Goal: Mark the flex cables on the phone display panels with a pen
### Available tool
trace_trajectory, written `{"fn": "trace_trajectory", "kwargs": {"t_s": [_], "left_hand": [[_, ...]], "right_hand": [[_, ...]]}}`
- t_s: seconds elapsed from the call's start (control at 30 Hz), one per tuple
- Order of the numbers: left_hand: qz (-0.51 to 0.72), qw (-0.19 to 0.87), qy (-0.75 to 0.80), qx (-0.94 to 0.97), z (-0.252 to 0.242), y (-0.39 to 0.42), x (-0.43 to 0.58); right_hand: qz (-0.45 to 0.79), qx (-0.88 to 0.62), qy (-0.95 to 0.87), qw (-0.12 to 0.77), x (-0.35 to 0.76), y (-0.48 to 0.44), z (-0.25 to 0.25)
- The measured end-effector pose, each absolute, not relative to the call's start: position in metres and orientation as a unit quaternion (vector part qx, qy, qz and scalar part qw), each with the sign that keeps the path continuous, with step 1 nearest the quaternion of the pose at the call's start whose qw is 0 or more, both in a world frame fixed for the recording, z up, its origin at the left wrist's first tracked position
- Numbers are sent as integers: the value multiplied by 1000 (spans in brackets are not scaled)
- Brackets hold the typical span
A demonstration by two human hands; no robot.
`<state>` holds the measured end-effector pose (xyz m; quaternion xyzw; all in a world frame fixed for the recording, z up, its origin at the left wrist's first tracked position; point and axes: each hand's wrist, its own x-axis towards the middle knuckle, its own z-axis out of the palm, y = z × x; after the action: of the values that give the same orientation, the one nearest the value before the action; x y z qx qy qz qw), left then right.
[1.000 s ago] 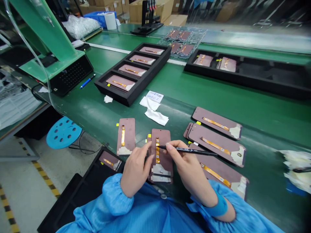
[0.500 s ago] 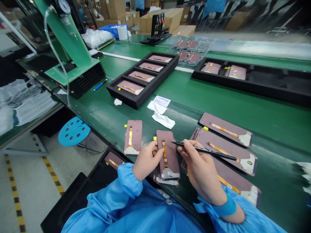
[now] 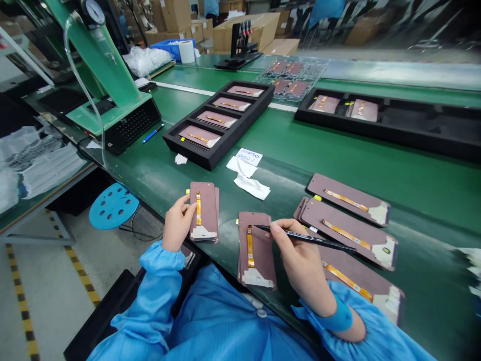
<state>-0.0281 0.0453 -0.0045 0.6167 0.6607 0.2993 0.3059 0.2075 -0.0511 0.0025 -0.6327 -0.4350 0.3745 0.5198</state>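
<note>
My left hand (image 3: 178, 220) grips the left edge of a brownish phone screen panel (image 3: 206, 215), its thumb near the orange flex cable. This panel lies over another one, whose right edge shows. Black pointed tweezers (image 3: 315, 239) are pinched in my right hand (image 3: 300, 260). Their tip hovers over the top of the flex cable on a small stack of screen panels (image 3: 259, 250) in front of me; I cannot tell whether it touches. Right of that hand lie more screen panels (image 3: 345, 223), overlapping in piles, partly hidden by the hand.
A black foam tray (image 3: 218, 150) holds screen panels in its compartments. Another black tray (image 3: 391, 130) stands back right, a clear plastic tray (image 3: 319, 75) behind. Paper scraps (image 3: 251, 186), a blue pen (image 3: 153, 133) and a green press (image 3: 101, 75) are on the green table.
My left hand has moved left with a screen panel from the middle stack, bringing it over the panel at left. My right hand with the tweezers has shifted slightly left.
</note>
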Motion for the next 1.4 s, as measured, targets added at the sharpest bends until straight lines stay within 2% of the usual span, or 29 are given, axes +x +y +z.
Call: {"fn": "trace_trajectory", "kwargs": {"t_s": [0.07, 0.13, 0.2, 0.33, 0.43, 0.6, 1.4], "left_hand": [[273, 228, 668, 654, -9, 45, -27], [271, 93, 659, 696, -10, 38, -20], [288, 15, 601, 746, -9, 26, -7], [274, 87, 409, 866, -10, -2, 23], [230, 53, 357, 904, -16, -14, 39], [184, 1, 376, 908, -28, -17, 44], [190, 16, 382, 904, -30, -18, 43]], "right_hand": [[368, -637, -456, 500, 206, -51, -1], [379, -639, -464, 482, 206, -51, -8], [388, -640, -470, 468, 206, -50, -14], [369, -652, -483, 454, 206, -48, -21], [352, -656, -490, 454, 205, -46, -21], [333, -653, -522, 436, 203, -43, -19], [328, -644, -562, 403, 202, -36, -20]]}}
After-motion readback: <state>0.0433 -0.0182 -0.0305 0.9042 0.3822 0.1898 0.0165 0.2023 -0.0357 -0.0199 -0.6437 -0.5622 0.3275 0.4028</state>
